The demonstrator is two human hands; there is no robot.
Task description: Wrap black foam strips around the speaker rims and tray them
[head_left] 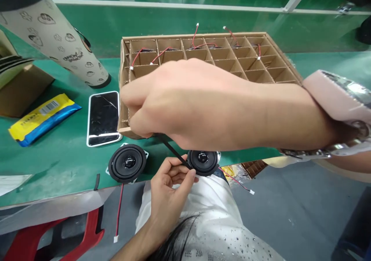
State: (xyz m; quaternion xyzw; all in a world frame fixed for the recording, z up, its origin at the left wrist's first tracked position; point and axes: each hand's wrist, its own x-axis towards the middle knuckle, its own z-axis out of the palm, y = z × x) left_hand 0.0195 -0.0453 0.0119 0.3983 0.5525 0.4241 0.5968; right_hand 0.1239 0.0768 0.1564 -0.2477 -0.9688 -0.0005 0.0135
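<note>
My right hand (174, 102) is closed, its back toward me, over the front of a divided cardboard box (269, 41). A thin black strip (171, 149) runs taut from beneath its fingers down to my left hand (171, 187). Thumb and fingers of the left hand pinch the strip's lower end, right beside a round black speaker (203, 161) at the table edge. That speaker's red and black wire (236, 180) ends in a white plug. Farther left lies a second speaker (127, 163), its wire (119, 211) hanging over the edge. The right fingertips are hidden.
Wired parts stand in several box cells. Left of the box lie a phone (103, 118) and a yellow-blue packet (45, 118), with a tall tumbler (66, 41) behind. A short black strip piece (97, 182) sits near the table edge. A red stool (89, 234) stands below.
</note>
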